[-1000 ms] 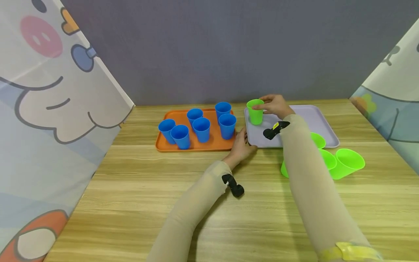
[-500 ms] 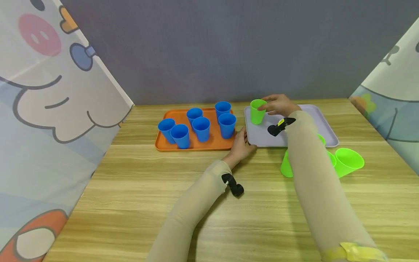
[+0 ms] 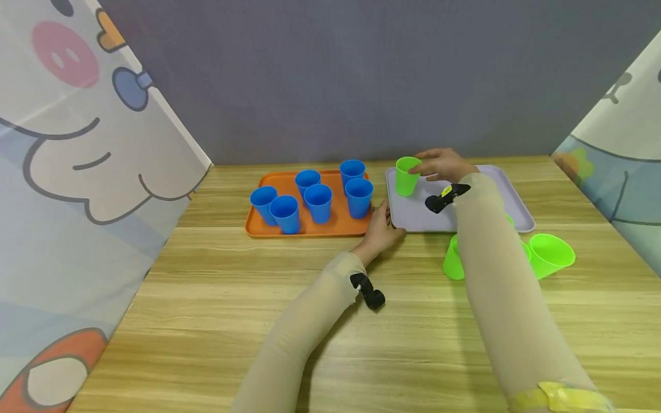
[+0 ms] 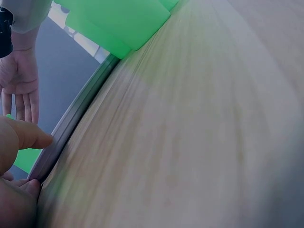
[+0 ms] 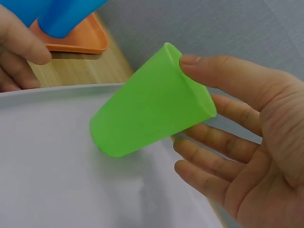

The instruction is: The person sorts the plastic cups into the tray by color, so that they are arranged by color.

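Note:
A green plastic cup [image 3: 407, 178] stands upright on the far left part of a lavender tray [image 3: 423, 221]. My right hand [image 3: 446, 164] is at the cup's right side. In the right wrist view the thumb lies over the cup's rim [image 5: 198, 90], while the other fingers are loosely spread behind it. My left hand [image 3: 381, 230] holds the near left corner of the lavender tray, thumb along its front edge and fingers down its left side. The left wrist view shows these digits at the tray's rim [image 4: 85, 104].
Several blue cups [image 3: 317, 203] stand on an orange tray [image 3: 330, 232] to the left. More green cups [image 3: 549, 257] are on the wooden table [image 3: 248, 321] in front of the lavender tray, partly hidden by my right sleeve. A grey wall [image 3: 341, 86] rises behind.
The green cup has shifted slightly right on the tray with my right hand, then stopped. The right hand has eased a little further right and its thumb covers less of the cup. Left hand unchanged.

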Demonstrator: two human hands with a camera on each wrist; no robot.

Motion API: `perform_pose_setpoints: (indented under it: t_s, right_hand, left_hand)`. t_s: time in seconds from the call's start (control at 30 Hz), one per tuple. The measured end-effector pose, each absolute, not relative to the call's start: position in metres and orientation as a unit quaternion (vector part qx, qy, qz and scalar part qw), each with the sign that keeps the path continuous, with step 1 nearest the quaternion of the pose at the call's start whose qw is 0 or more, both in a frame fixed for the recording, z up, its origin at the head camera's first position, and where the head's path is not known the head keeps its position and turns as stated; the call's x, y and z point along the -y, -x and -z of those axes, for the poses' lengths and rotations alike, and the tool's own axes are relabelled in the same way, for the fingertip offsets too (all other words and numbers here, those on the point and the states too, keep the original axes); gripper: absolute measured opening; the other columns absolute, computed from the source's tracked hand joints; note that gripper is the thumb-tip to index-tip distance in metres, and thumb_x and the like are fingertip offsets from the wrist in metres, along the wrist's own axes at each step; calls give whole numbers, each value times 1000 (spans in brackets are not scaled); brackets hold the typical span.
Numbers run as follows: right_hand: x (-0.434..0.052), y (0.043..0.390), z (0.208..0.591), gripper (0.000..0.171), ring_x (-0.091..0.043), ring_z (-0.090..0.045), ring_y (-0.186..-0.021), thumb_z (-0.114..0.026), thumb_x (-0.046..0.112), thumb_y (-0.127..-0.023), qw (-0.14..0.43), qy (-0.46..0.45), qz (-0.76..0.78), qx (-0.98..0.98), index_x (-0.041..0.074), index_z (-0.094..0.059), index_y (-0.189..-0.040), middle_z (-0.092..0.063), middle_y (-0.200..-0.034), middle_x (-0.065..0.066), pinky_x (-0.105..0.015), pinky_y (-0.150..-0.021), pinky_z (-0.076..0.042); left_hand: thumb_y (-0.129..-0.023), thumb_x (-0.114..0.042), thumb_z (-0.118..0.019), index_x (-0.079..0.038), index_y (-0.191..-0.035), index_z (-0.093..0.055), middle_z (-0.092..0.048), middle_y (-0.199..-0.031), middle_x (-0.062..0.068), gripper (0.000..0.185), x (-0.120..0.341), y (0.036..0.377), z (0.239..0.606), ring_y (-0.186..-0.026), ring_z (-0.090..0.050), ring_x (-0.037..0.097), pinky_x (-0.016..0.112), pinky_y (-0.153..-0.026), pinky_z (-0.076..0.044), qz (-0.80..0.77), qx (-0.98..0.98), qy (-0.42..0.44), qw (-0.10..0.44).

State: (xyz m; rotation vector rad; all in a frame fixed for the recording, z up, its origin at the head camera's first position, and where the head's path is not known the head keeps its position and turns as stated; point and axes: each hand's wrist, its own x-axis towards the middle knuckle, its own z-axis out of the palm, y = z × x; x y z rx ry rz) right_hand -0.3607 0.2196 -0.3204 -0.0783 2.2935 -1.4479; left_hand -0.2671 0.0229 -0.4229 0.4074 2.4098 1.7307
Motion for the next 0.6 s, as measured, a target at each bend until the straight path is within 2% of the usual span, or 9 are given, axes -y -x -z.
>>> perform_pose_setpoints:
  t_s: [0.2, 0.47, 0.6]
  right_hand:
    - [-229, 360, 296, 83, -42, -34, -141, -69, 22, -95, 225, 34, 489, -842, 1, -20, -158, -30, -155, -26, -49, -115, -32]
    - [-250, 355, 268, 82, -36, -34, -141, -68, 28, -95, 254, 67, 427, -865, 8, -21, -159, -15, -163, -17, -49, -114, -34]
    - [-264, 349, 264, 78, -25, -46, -133, -66, 27, -97, 255, 92, 402, -875, 6, -23, -158, -27, -159, -20, -44, -110, -40]
  left_hand:
    - [-84, 8, -69, 5, -155, -22, -34, -153, 22, 86, -24, 268, 423, -140, -39, 29, 25, -110, -37, -579, -800, -144, 71]
    - [-84, 7, -68, 4, -155, -21, -34, -154, 22, 85, -23, 268, 424, -140, -40, 28, 25, -110, -37, -576, -802, -142, 71]
    - [-84, 8, -68, 4, -155, -21, -35, -153, 22, 86, -24, 269, 426, -139, -40, 28, 24, -109, -38, -577, -801, -147, 68]
